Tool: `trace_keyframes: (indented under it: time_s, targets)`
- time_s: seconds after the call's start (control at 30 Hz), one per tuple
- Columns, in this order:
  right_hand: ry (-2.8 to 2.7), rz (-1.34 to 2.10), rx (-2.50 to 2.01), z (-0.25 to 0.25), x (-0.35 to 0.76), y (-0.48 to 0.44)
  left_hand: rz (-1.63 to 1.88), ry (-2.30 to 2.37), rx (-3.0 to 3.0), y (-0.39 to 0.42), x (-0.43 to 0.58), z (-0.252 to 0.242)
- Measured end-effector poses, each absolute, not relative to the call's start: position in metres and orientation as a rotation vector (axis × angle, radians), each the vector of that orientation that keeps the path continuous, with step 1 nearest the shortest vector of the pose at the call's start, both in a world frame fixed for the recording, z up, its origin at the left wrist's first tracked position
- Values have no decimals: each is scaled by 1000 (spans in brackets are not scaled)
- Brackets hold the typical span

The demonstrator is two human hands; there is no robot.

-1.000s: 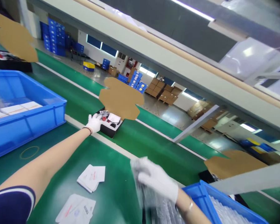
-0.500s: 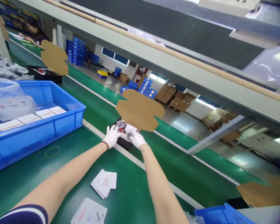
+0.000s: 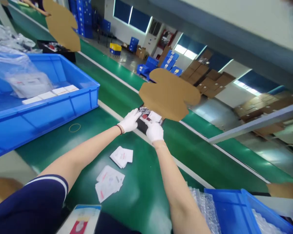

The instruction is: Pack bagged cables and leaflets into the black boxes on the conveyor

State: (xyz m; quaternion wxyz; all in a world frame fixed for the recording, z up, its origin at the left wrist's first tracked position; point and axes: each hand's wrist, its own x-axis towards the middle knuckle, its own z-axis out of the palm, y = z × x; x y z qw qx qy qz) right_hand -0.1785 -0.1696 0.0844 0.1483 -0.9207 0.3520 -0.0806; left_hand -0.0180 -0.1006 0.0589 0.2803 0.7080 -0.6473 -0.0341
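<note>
I have both gloved hands, left hand [image 3: 130,120] and right hand [image 3: 154,131], gripping the black tray [image 3: 143,125] by opposite ends so it stays level on the conveyor's edge.

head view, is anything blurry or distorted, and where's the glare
Head view: tilted, lines bent by a wide lens; both gloved hands, left hand and right hand, on the black tray look fairly sharp; glare on the far floor; flat tan patches hide parts.

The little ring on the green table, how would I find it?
Start at the big blue bin on the left. Just in front of its near corner, a thin ring lies flat on the green table. It's the only loop, well left of the white paper stacks.
</note>
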Motion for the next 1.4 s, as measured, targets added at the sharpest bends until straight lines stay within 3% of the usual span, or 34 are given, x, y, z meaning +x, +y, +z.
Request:
trace_keyframes:
  time_s: [0.17, 0.33, 0.43, 0.57, 0.77, 1.07, 1.27, 1.4]
  targets:
    - [803, -3, -2283, 42, -222, -86, -320, -1557, 1752, -26, -13, 79]
    - [939, -342, -1772, 38, -243, -62, -729, -1403, 1595, 22, -43, 83]
    - [956, -467, -1696, 53, -250, -49, -924, -1366, 1567, 27, -64, 79]
    - [1115, -495, -1877, 60, -259, -9, -897, -1068, 1550, 26, -65, 72]
    - [860, -93, -2461, 43, -258, 52, -885, -770, 1461, 29, -39, 67]
    - [996, -147, -1616, 32, -273, 39, -845, -692, 1343, 29, -34, 61]
    - [1138, -195, -1791, 43, -298, 19, -899, -731, 1020, 31, -34, 66]
    - [1327, -475, -1689, 59, -307, 7, -1061, -838, 1096, 39, -48, 77]
